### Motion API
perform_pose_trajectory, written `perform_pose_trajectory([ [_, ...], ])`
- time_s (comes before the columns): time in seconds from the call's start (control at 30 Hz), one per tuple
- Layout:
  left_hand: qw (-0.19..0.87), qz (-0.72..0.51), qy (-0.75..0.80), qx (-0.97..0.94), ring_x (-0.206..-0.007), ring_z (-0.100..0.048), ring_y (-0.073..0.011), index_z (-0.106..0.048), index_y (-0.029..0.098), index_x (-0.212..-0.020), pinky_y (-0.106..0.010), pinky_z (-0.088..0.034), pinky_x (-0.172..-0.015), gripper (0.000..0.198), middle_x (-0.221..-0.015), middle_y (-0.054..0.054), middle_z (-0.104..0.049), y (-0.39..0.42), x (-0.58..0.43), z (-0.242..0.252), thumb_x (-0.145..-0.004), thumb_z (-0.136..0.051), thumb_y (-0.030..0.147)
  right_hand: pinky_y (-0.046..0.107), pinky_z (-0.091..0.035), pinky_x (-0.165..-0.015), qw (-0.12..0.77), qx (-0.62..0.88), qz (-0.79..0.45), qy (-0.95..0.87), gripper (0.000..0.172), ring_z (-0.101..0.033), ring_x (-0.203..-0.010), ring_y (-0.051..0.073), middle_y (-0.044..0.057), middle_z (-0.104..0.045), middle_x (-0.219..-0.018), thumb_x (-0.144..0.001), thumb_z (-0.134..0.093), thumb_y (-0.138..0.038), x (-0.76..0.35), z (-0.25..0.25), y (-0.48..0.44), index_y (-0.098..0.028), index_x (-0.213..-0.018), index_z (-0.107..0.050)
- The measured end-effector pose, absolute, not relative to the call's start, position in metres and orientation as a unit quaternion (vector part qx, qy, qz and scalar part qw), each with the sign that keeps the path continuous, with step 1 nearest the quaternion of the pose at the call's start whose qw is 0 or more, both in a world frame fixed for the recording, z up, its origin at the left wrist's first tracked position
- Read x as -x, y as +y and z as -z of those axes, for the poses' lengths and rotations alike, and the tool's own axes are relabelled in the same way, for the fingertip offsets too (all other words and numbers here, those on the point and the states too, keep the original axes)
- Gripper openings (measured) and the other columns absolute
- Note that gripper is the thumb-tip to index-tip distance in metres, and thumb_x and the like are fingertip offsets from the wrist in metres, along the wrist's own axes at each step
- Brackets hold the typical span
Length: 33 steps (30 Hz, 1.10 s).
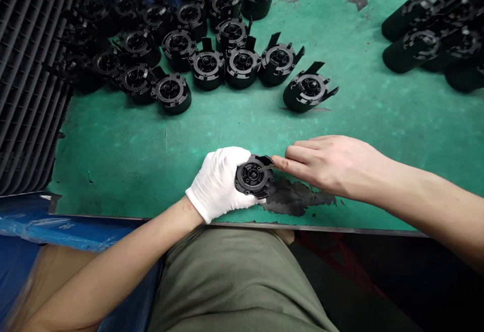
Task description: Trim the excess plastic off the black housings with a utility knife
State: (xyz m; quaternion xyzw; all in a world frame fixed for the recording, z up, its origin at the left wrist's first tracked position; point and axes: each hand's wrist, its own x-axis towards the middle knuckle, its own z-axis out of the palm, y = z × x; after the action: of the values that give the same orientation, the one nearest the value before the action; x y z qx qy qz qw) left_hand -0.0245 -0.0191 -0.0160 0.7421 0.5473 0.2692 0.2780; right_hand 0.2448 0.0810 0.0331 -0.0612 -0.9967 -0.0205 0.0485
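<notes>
Olive-trousered lap sits below the worn green worktop (113,160), against its front edge | white-gloved left hand (217,183) grips a round black plastic housing (252,175) just inside that edge | bare right hand (325,163) pinches narrow at its rim | open green strip behind | black housings cluster (212,54) at far left | black ribbed panel (26,69) along left edge.

gloved left hand (219,183) gripping, right hand (325,165) pinching
</notes>
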Motion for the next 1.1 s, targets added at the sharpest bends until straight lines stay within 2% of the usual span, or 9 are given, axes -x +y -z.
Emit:
perform_pose_trajectory([
  [0.23, 0.311, -0.26, 0.537, -0.74, -0.098, -0.079, -0.0331, -0.073, 0.026, -0.102, -0.046, -0.063, -0.09, 0.057, -0.1, -0.007, -0.079, -0.019, 0.025, 0.015, -0.068, -0.101, 0.061, 0.032, -0.043, -0.063, 0.115, 0.151, -0.009, -0.982, 0.019, -0.055, -0.07, 0.016, -0.001, -0.061, -0.081, -0.113, -0.059, -0.022, -0.257, -0.027, 0.073, -0.017, -0.129, -0.069],
  [0.33, 0.295, -0.315, 0.553, -0.712, -0.111, -0.078, -0.0355, -0.072, 0.025, -0.113, -0.048, -0.062, -0.1, 0.068, -0.113, -0.009, -0.079, -0.018, 0.028, 0.022, -0.067, -0.101, 0.066, 0.03, -0.046, -0.066, 0.128, 0.228, -0.026, -0.965, 0.025, -0.059, -0.072, 0.015, 0.0, -0.063, -0.086, -0.112, -0.061, -0.023, -0.258, -0.025, 0.057, -0.018, -0.136, -0.067],
  [0.47, 0.198, -0.393, 0.624, -0.645, -0.128, -0.07, -0.0373, -0.062, 0.022, -0.133, -0.051, -0.059, -0.11, 0.091, -0.133, -0.014, -0.071, -0.013, 0.03, 0.029, -0.066, -0.103, 0.067, 0.029, -0.048, -0.067, 0.157, 0.279, -0.081, -0.944, 0.03, -0.06, -0.071, 0.015, 0.002, -0.064, -0.09, -0.112, -0.06, -0.022, -0.244, -0.023, 0.028, -0.015, -0.141, -0.065],
  [0.63, 0.203, -0.315, 0.611, -0.698, -0.107, -0.072, -0.0344, -0.067, 0.023, -0.117, -0.052, -0.062, -0.098, 0.067, -0.11, -0.008, -0.071, -0.019, 0.033, 0.021, -0.071, -0.102, 0.058, 0.028, -0.048, -0.065, 0.167, 0.305, -0.111, -0.931, 0.023, -0.062, -0.069, 0.014, 0.001, -0.064, -0.088, -0.113, -0.058, -0.021, -0.227, -0.014, 0.014, -0.014, -0.134, -0.066],
  [0.73, 0.209, -0.308, 0.6, -0.708, -0.114, -0.072, -0.0353, -0.064, 0.023, -0.132, -0.053, -0.064, -0.098, 0.074, -0.119, -0.01, -0.069, -0.033, 0.044, 0.02, -0.075, -0.1, 0.054, 0.028, -0.049, -0.066, 0.156, 0.329, -0.101, -0.926, 0.024, -0.063, -0.071, 0.015, 0.002, -0.066, -0.089, -0.113, -0.058, -0.021, -0.229, -0.014, 0.015, -0.015, -0.135, -0.065],
  [0.83, 0.251, -0.315, 0.587, -0.702, -0.106, -0.074, -0.031, -0.063, 0.024, -0.129, -0.049, -0.067, -0.091, 0.075, -0.116, -0.009, -0.068, -0.037, 0.063, 0.023, -0.075, -0.1, 0.059, 0.029, -0.05, -0.066, 0.158, 0.33, -0.113, -0.924, 0.029, -0.064, -0.072, 0.016, 0.002, -0.066, -0.09, -0.112, -0.058, -0.019, -0.232, -0.02, 0.01, -0.016, -0.14, -0.063],
  [0.9, 0.252, -0.327, 0.575, -0.707, -0.109, -0.074, -0.0321, -0.06, 0.023, -0.133, -0.051, -0.067, -0.094, 0.09, -0.12, -0.011, -0.067, -0.028, 0.075, 0.024, -0.067, -0.102, 0.068, 0.029, -0.051, -0.067, 0.155, 0.329, -0.133, -0.922, 0.029, -0.066, -0.073, 0.016, 0.002, -0.068, -0.091, -0.113, -0.057, -0.019, -0.232, -0.022, 0.004, -0.016, -0.141, -0.062],
  [1.0, 0.254, -0.315, 0.51, -0.759, -0.136, -0.067, -0.0425, -0.05, 0.021, -0.153, -0.062, -0.059, -0.116, 0.127, -0.146, -0.021, -0.062, -0.002, 0.085, 0.025, -0.054, -0.102, 0.08, 0.028, -0.053, -0.069, 0.131, 0.35, -0.141, -0.917, 0.024, -0.071, -0.078, 0.016, 0.003, -0.072, -0.096, -0.115, -0.056, -0.024, -0.229, -0.019, -0.005, -0.017, -0.137, -0.063],
  [1.1, 0.278, -0.256, 0.417, -0.827, -0.146, -0.062, -0.0448, -0.044, 0.02, -0.16, -0.062, -0.052, -0.125, 0.127, -0.157, -0.023, -0.06, 0.02, 0.079, 0.027, -0.06, -0.103, 0.074, 0.028, -0.052, -0.068, 0.108, 0.377, -0.13, -0.911, 0.019, -0.072, -0.078, 0.016, 0.003, -0.074, -0.099, -0.117, -0.053, -0.029, -0.224, -0.014, -0.009, -0.018, -0.126, -0.064],
])
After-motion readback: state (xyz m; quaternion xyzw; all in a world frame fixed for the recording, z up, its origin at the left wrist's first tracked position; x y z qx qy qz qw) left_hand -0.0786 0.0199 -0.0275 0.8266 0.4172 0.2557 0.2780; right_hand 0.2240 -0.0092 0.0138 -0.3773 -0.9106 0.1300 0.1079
